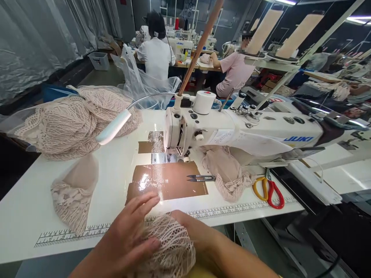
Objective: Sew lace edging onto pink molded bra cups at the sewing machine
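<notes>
The lacy cloth is in front of the sewing machine, down by the near edge of the table. It sits between the two hands. The left hand is spread out, its thumb by the cloth. The right hand is partly behind the cloth, so I can't tell if it grips.

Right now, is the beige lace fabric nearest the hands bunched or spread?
Bunched: the beige lace fabric bulges in rounded, gathered folds.
</notes>
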A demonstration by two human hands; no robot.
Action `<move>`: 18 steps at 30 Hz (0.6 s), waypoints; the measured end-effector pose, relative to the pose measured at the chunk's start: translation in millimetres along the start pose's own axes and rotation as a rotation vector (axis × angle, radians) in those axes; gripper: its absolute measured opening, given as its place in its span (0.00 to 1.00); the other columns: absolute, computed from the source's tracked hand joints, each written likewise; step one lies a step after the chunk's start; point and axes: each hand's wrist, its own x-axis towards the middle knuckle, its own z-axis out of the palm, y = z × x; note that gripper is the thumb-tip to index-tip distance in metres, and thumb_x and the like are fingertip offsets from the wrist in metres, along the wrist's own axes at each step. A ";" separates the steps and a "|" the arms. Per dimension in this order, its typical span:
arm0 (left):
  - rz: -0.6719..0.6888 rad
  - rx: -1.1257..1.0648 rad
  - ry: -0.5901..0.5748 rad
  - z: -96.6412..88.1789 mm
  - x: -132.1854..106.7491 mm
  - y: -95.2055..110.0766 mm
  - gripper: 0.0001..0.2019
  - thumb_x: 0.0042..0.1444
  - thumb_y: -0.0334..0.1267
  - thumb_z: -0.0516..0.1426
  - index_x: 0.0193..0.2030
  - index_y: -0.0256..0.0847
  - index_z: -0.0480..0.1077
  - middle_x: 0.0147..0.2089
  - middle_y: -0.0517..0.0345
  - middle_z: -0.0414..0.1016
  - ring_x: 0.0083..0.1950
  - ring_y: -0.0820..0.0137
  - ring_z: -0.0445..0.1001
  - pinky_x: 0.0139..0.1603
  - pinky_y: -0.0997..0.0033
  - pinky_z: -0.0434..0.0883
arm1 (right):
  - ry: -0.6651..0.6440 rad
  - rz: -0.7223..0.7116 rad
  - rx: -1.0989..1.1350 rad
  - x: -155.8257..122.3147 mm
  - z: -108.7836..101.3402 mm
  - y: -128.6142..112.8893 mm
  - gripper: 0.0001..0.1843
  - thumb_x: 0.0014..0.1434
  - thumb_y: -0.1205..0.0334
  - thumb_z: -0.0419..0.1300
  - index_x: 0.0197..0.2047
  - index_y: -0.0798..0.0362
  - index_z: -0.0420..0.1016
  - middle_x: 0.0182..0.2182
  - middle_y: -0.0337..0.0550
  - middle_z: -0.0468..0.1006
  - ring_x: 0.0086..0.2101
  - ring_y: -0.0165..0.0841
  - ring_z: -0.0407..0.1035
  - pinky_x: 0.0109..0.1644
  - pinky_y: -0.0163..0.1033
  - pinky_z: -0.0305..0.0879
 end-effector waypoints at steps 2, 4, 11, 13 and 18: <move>-0.037 -0.046 -0.159 -4.4 13.9 -4.5 0.32 0.48 0.43 0.64 0.62 0.51 0.63 0.61 0.50 0.66 0.60 0.52 0.65 0.60 0.57 0.63 | 0.016 0.008 0.042 -0.5 0.0 -0.8 0.15 0.51 0.52 0.65 0.26 0.55 0.70 0.26 0.35 0.69 0.29 0.29 0.62 0.37 0.36 0.61; -0.118 -0.215 -0.344 -9.0 23.9 -7.3 0.26 0.53 0.45 0.61 0.59 0.45 0.67 0.50 0.49 0.74 0.48 0.57 0.73 0.50 0.62 0.71 | 0.107 -0.009 0.060 -2.2 -1.8 -1.6 0.14 0.49 0.53 0.68 0.31 0.55 0.74 0.28 0.36 0.72 0.31 0.31 0.66 0.39 0.36 0.63; -0.268 -0.399 -0.321 -11.2 33.6 3.2 0.14 0.54 0.45 0.60 0.40 0.37 0.76 0.34 0.54 0.73 0.34 0.66 0.69 0.35 0.72 0.68 | 0.395 -0.037 0.115 -1.5 -10.3 15.5 0.42 0.49 0.59 0.70 0.64 0.47 0.57 0.37 0.42 0.77 0.39 0.35 0.71 0.45 0.40 0.66; -0.276 -0.438 -0.267 -5.0 33.3 4.3 0.14 0.53 0.47 0.60 0.36 0.36 0.75 0.31 0.55 0.71 0.31 0.68 0.67 0.32 0.74 0.66 | 0.435 -0.061 0.003 0.0 -13.7 20.0 0.42 0.50 0.57 0.69 0.65 0.47 0.56 0.36 0.42 0.75 0.36 0.34 0.70 0.42 0.38 0.66; -0.292 -0.468 -0.133 6.0 31.3 0.6 0.16 0.52 0.49 0.60 0.25 0.36 0.70 0.25 0.58 0.66 0.27 0.72 0.62 0.27 0.75 0.63 | 0.400 -0.163 -0.189 -3.1 -26.0 12.6 0.25 0.63 0.43 0.49 0.34 0.55 0.75 0.29 0.41 0.70 0.30 0.31 0.62 0.36 0.36 0.60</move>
